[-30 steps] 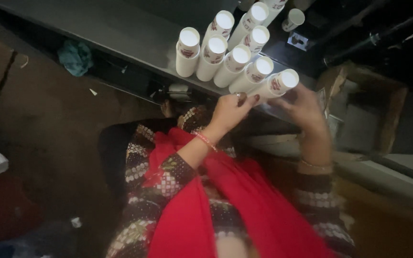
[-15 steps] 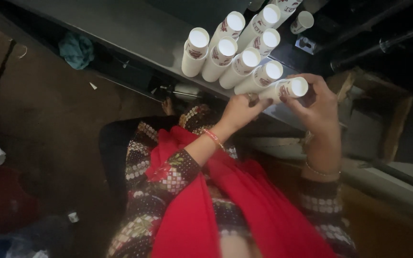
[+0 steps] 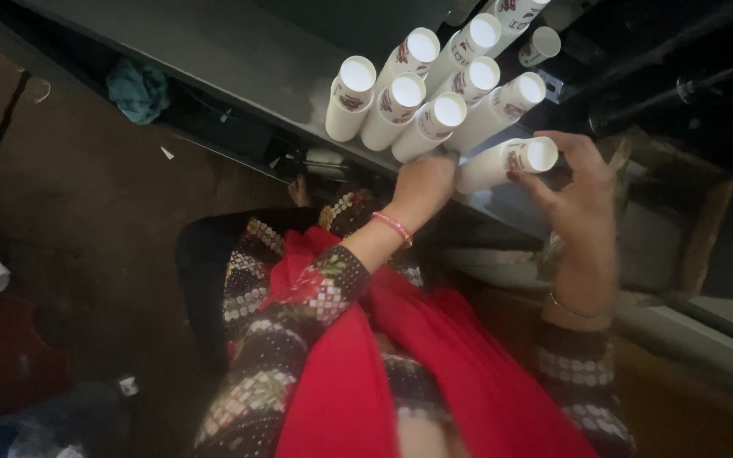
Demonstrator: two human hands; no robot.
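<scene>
1. Two bare hands work at the near edge of a dark grey shelf (image 3: 239, 59). Right hand (image 3: 574, 191) wraps the cap end of a white tube (image 3: 506, 163), thumb under, fingers over; it is grasping that tube, which sits at the near right corner of the cluster, at the shelf edge.
2. Left hand (image 3: 422, 182) is closed round the lower end of the same tube or the one next to it. Contact pt is hidden behind the knuckles, so can't tell which it has, nor how firmly.
3. Held w/ both hands prob. because the tube is long and narrow: one end steered, the other steadied, so it lines up w/ the rest.
4. Eight or so other white tubes (image 3: 400, 106) stand packed in two rows, caps up, sides touching; they look tilted only because of the head cam angle. Tight packing prob. keeps them from toppling.
5. One smaller white tube (image 3: 541, 44) stands apart, behind the cluster to the right.
6. A pink bangle (image 3: 394, 227) sits on the left wrist; a thin bracelet (image 3: 572, 309) on the right.
7. A red scarf (image 3: 400, 373) hangs down the front over patterned knit sleeves (image 3: 299, 314).
8. A teal cloth (image 3: 137, 89) lies bunched under the shelf at left, well apart from the hands.
</scene>
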